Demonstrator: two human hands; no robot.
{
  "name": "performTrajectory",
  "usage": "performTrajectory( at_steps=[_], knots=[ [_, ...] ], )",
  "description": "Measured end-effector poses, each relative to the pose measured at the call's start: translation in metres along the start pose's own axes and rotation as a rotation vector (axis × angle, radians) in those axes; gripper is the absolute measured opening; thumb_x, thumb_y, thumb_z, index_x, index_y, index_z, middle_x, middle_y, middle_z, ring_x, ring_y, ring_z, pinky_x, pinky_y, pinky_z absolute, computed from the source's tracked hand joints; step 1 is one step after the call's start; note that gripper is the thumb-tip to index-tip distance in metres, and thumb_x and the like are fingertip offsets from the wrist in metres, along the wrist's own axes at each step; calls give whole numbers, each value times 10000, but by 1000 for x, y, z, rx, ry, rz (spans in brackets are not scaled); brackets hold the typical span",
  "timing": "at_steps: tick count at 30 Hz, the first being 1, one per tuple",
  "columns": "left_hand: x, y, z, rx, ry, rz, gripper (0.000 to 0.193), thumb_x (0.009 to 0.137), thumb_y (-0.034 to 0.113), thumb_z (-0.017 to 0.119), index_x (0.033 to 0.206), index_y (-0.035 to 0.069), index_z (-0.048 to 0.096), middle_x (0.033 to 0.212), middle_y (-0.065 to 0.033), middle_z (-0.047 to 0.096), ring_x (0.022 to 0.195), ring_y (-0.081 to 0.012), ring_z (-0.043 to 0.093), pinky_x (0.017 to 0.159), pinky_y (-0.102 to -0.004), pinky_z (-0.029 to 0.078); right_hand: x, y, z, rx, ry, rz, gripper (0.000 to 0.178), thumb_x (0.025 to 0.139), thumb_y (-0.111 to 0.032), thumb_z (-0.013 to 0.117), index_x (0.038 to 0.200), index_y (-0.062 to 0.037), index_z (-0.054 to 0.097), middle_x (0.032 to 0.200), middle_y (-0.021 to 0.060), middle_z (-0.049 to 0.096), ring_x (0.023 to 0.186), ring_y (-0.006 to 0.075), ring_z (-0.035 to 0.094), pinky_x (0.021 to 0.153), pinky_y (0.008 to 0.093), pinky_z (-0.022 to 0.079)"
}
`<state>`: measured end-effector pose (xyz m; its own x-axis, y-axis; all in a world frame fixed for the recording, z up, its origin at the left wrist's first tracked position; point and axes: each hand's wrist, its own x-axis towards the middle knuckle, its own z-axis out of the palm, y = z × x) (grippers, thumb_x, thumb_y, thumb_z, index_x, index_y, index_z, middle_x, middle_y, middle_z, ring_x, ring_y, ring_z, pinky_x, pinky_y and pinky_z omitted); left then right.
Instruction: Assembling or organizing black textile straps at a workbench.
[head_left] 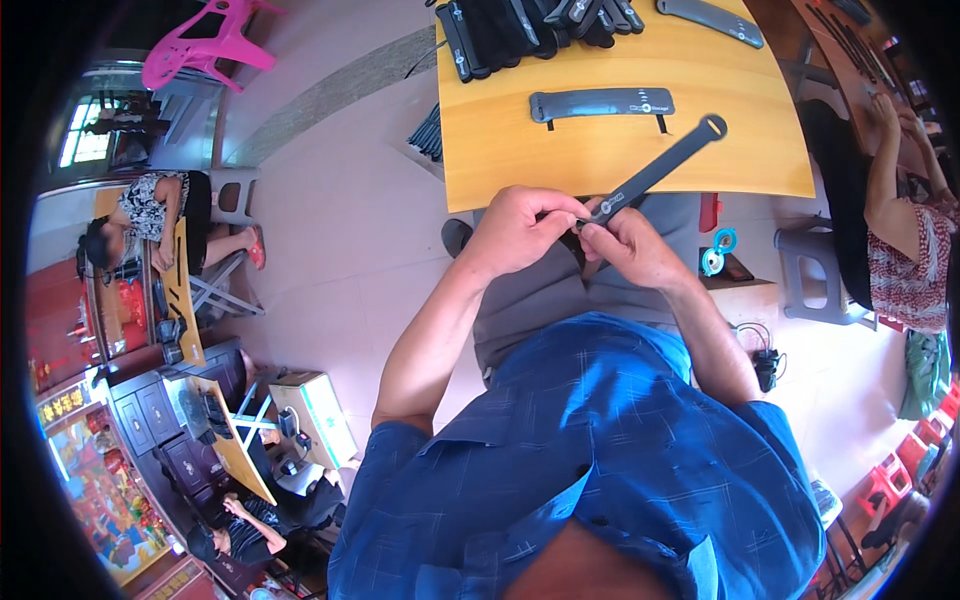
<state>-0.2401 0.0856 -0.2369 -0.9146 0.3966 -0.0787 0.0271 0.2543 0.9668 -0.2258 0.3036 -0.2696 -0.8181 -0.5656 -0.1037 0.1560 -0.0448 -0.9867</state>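
Note:
My left hand (522,230) and my right hand (642,250) meet over my lap, just off the near edge of the table. Between their fingertips they pinch the lower end of a flat black strap (655,168), which slants up to the right over the tabletop. Its far tip has a round hole, and pale print runs near the held end. What the fingertips do at that end is partly hidden. Beyond it on the table lies a wider dark strip (602,104) with two short black tabs showing below it.
A pile of similar black strips (540,28) covers the far left of the yellow table (500,160); another strip (712,20) lies far right. A box of dark strips (428,135) stands left of the table. Other people sit at tables on both sides. A grey stool (815,270) stands right.

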Motion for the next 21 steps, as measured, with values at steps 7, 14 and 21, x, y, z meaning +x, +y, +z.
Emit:
performTrajectory(
  at_steps=[7,14,21],
  knots=[
    [-3,-5,-1,79,-36,-58,171,943,41,666,1066,17,784,826,-85,765,747,-112,681,688,-271,530,7,-6,-10,-119,-122,78,203,1041,-152,545,1098,10,653,858,34,626,776,110,607,702,273,506],
    [-15,24,4,104,21,180,320,930,24,752,1248,23,722,795,21,710,617,-33,497,569,-221,414,5,-14,-14,215,-76,195,265,1050,-235,582,1138,-2,672,885,27,652,812,115,641,744,269,532],
    [-11,13,0,23,18,251,283,903,43,816,1179,24,761,795,21,725,613,-17,495,573,-208,416,1,-19,-16,304,-204,133,319,1083,-339,595,1138,-31,656,919,28,640,849,118,632,785,276,535]
  ],
)
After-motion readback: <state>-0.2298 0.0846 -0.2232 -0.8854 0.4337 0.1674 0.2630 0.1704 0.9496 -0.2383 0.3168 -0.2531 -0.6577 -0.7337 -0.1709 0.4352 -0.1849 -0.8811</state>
